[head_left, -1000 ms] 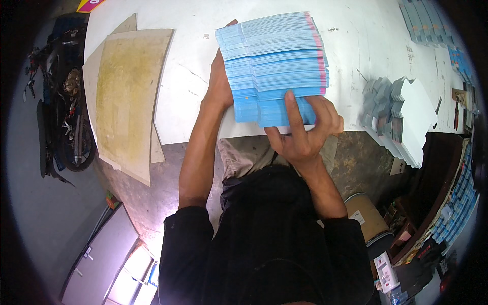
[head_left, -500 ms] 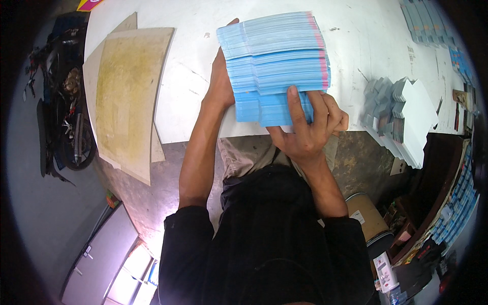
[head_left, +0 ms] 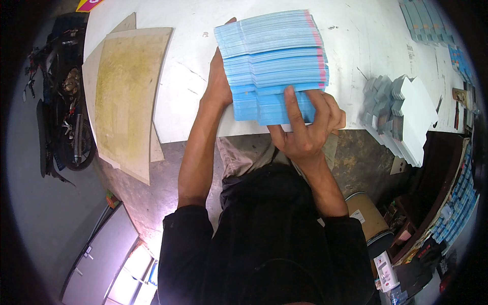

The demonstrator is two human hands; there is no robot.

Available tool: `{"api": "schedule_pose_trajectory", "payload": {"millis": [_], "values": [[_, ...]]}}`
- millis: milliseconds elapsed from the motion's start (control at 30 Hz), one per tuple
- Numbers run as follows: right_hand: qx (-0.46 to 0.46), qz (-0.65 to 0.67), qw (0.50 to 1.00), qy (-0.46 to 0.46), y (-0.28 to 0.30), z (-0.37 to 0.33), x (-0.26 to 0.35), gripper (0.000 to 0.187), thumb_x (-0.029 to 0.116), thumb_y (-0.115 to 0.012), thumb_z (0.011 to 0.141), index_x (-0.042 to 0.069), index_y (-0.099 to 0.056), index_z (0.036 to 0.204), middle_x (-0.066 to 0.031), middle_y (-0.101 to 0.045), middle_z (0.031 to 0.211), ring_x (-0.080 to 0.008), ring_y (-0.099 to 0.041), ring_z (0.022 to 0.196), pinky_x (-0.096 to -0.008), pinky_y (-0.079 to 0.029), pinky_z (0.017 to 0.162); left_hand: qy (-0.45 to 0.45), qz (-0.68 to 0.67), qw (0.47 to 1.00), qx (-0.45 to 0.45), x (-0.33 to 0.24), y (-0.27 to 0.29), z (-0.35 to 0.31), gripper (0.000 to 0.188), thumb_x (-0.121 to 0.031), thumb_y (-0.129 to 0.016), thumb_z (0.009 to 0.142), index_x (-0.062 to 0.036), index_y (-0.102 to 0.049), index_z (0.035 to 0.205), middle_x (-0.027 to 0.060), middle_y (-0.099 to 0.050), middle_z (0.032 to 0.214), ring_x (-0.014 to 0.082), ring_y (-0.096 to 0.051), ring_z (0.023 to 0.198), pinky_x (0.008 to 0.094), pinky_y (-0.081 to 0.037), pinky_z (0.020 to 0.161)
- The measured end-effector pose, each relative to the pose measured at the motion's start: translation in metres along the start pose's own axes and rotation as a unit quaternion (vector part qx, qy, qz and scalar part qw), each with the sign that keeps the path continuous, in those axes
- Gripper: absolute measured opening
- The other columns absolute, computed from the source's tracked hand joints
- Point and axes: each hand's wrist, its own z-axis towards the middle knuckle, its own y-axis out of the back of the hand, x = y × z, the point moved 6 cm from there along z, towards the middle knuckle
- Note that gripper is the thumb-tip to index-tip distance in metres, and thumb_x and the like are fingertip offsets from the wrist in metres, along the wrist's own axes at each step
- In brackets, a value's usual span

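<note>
A thick stack of flat blue printed card pieces (head_left: 277,58), with pink marks along its right edge, lies fanned over the near part of the white table. My left hand (head_left: 219,84) braces its left side; one fingertip shows past the far left corner, while the other fingers are hidden by the stack. At the near right end, my right hand (head_left: 307,124) grips the nearest pieces. One finger presses on top of them, the thumb lies at the near edge, and the remaining fingers curl against the right side.
Large stained boards (head_left: 129,91) overhang the table's left side. Notched stacks of white-and-grey card (head_left: 401,114) sit at the right edge, and more blue-grey stacks (head_left: 424,23) at the far right. A stool (head_left: 366,216) stands below. A motorcycle (head_left: 71,101) is at far left.
The stack and both hands have shifted very slightly to the left and away from me. The grip of both hands looks the same.
</note>
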Motion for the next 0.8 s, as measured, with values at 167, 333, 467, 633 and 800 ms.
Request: {"api": "schedule_pose_trajectory", "payload": {"millis": [167, 333, 467, 633, 800], "values": [[0.016, -0.048, 0.999, 0.015, 0.014, 0.008, 0.003, 0.049, 0.023, -0.074, 0.084, 0.019, -0.07, 0.133, -0.0092, -0.06, 0.135, -0.0274, -0.05, 0.127, -0.0521, -0.025, 0.099, -0.096, 0.022, 0.995, -0.014, -0.01, 0.0, 0.006, 0.114, -0.051, -0.085, 0.077, -0.0053, -0.027, 0.163, 0.0249, -0.046, 0.157, 0.0376, -0.045, 0.147, 0.0443, -0.039, 0.122], [0.042, -0.078, 0.995, 0.047, 0.007, 0.021, 0.0, 0.045, 0.011, -0.07, 0.078, 0.018, -0.073, 0.123, -0.004, -0.064, 0.129, -0.0242, -0.056, 0.124, -0.0522, -0.025, 0.099, -0.14, -0.019, 0.99, -0.024, -0.019, 0.0, 0.003, 0.117, -0.048, -0.087, 0.076, -0.0085, -0.021, 0.165, 0.0236, -0.052, 0.152, 0.036, -0.052, 0.141, 0.0444, -0.043, 0.119], [0.021, -0.063, 0.993, 0.095, 0.013, 0.028, -0.005, 0.054, 0.0, -0.067, 0.069, 0.015, -0.075, 0.121, -0.0006, -0.066, 0.121, -0.0215, -0.059, 0.113, -0.05, -0.023, 0.098, -0.052, -0.132, 0.99, -0.003, -0.011, -0.003, 0.011, 0.122, -0.043, -0.09, 0.076, -0.0137, -0.015, 0.167, 0.0215, -0.054, 0.151, 0.0358, -0.055, 0.139, 0.0453, -0.046, 0.117], [0.052, -0.106, 0.984, 0.131, 0.079, 0.058, 0.008, 0.05, 0.006, -0.071, 0.071, 0.012, -0.076, 0.12, -0.0009, -0.071, 0.111, -0.022, -0.064, 0.102, -0.0464, -0.029, 0.097, -0.186, -0.017, 0.982, 0.004, -0.015, -0.001, 0.008, 0.099, -0.036, -0.089, 0.078, -0.0127, -0.037, 0.159, 0.0215, -0.048, 0.157, 0.0367, -0.043, 0.148, 0.0469, -0.037, 0.123], [0.013, 0.029, 0.999, -0.033, 0.187, 0.102, -0.016, 0.038, 0.01, -0.067, 0.08, -0.002, -0.075, 0.115, -0.0102, -0.074, 0.094, -0.0218, -0.067, 0.086, -0.0356, -0.042, 0.083, -0.212, 0.241, 0.947, -0.019, -0.034, -0.002, -0.001, 0.065, -0.028, -0.087, 0.083, -0.0123, -0.062, 0.141, 0.0212, -0.05, 0.154, 0.0384, -0.04, 0.149, 0.0466, -0.035, 0.124]]}}
